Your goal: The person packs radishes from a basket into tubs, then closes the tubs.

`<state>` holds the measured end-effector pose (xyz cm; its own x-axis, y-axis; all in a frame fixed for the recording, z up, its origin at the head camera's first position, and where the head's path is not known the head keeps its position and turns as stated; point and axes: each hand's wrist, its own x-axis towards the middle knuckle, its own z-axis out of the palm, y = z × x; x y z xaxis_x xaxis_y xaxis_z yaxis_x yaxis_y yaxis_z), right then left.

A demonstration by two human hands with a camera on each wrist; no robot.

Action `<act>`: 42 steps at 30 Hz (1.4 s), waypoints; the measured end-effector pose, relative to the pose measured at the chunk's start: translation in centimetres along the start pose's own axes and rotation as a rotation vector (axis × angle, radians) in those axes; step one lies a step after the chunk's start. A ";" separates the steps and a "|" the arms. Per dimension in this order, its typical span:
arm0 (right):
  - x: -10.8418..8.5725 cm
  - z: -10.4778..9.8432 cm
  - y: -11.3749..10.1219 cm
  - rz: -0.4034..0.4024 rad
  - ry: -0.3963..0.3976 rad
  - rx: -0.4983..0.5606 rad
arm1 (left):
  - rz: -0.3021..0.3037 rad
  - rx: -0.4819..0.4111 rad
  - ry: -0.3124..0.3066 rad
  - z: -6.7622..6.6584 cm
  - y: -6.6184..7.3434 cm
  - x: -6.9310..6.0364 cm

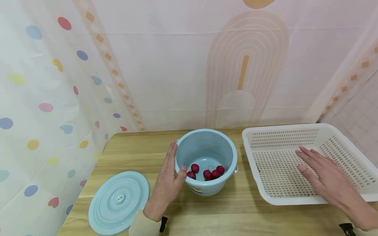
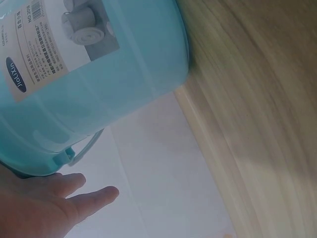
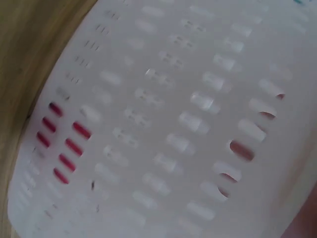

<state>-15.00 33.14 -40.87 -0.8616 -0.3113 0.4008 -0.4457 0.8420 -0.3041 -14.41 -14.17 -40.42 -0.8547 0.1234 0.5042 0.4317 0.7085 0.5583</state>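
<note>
A light blue bucket (image 1: 206, 154) stands upright on the table, with several small red radishes (image 1: 207, 174) on its floor. My left hand (image 1: 167, 179) is at the bucket's left side, fingers extended along the outside and thumb at the near rim. In the left wrist view, that hand (image 2: 54, 203) lies by the bucket's rim, below the printed label (image 2: 42, 54). Over the near right part of a white slotted basket (image 1: 254, 164), my right hand (image 1: 330, 180) spreads its fingers and holds nothing. Red patches (image 3: 67, 161) show through the basket's slots in the right wrist view.
A round light blue lid (image 1: 119, 200) with a small centre knob lies flat at the table's left. The wooden table (image 1: 236, 219) ends at a patterned curtain (image 1: 174, 65) behind and on the left. The bucket's handle (image 2: 86, 148) hangs at its side.
</note>
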 end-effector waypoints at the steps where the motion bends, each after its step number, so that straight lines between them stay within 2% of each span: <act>1: 0.0 -0.1 0.3 0.012 -0.005 0.001 | 0.002 -0.001 -0.001 0.0 0.0 0.0; 13: 0.2 -1.0 3.0 0.136 -0.090 0.083 | 0.008 0.001 -0.004 0.0 0.0 0.1; 16: 0.3 -1.2 3.7 0.148 -0.116 0.088 | 0.007 0.001 -0.003 0.0 0.0 0.1; 23: 0.0 -1.8 5.7 0.157 -0.145 0.172 | 0.001 0.003 -0.005 0.0 0.0 0.1; 28: 0.0 -2.4 7.2 0.130 -0.155 0.118 | -0.003 0.005 -0.003 0.1 0.0 0.1; 35: 0.3 -3.1 7.9 0.148 -0.272 0.133 | -0.006 0.007 -0.008 0.1 0.0 0.2; 42: 0.5 -3.5 9.9 0.127 -0.405 0.163 | -0.008 0.007 -0.006 0.1 0.0 0.1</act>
<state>-19.03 42.82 -40.65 -0.9232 -0.3843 -0.0089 -0.3344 0.8143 -0.4745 -14.54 -14.11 -40.39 -0.8600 0.1215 0.4956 0.4226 0.7140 0.5582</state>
